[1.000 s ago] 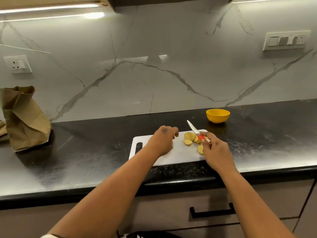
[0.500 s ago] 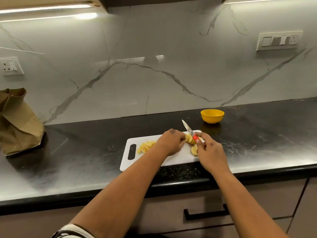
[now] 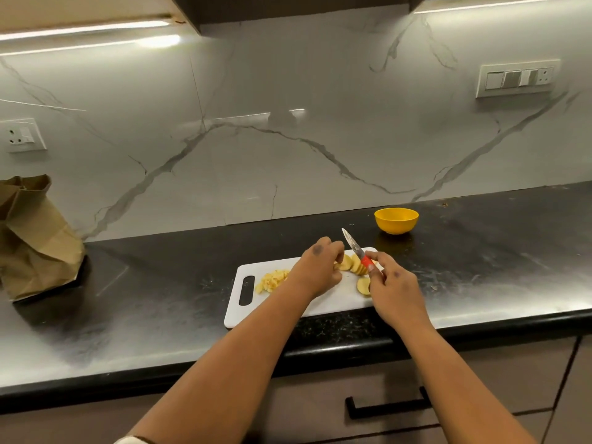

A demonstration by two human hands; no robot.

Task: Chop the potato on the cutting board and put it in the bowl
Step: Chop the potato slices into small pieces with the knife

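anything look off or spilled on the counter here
Nothing spilled: the potato slices and the chopped pile all lie on the cutting board. Only oddities: the board sits askew to the counter edge, and the brown paper bag at far left is crumpled.

A white plastic cutting board (image 3: 326,302) lies on the black speckled stone bench (image 3: 160,302). On it, the left hand (image 3: 318,267) curls over round pale-yellow potato slices (image 3: 352,264); the right hand (image 3: 389,283) grips a red-handled steel knife (image 3: 355,248), blade tip raised. Diced potato pieces (image 3: 272,281) sit near the board's handle slot. Behind the board stands a yellow round bowl (image 3: 396,220).
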